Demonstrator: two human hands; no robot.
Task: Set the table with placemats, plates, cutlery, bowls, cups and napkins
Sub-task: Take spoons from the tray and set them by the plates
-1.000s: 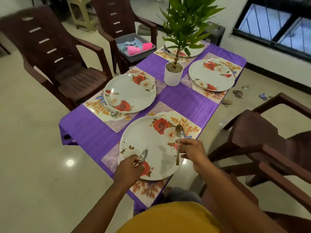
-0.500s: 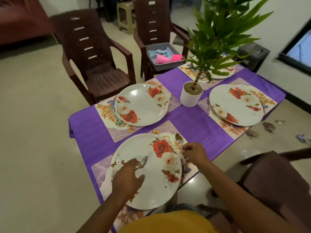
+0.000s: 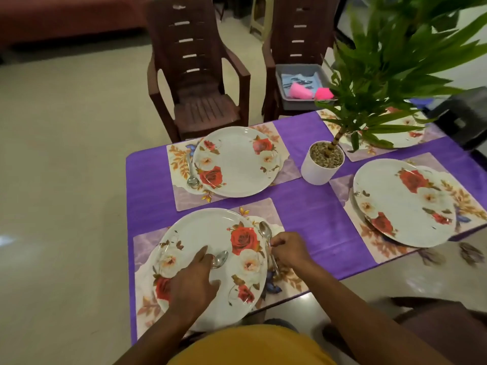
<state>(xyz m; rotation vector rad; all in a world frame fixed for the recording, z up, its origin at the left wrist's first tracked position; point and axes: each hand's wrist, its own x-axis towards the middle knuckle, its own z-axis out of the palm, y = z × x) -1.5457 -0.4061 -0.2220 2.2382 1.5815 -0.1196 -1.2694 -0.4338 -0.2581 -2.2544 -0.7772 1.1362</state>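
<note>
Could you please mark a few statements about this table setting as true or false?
1. The right hand holds a spoon beside the near plate. True.
2. The left hand holds a fork. False: it holds a second spoon over that plate.
3. A third spoon lies left of the far-left plate. True.
4. The white plant pot stands on a plate. False: it stands on the purple tablecloth.

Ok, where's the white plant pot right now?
In the head view, the round white plant pot stands mid-table on the purple tablecloth, between the far-left floral plate and the right-hand one.
</note>
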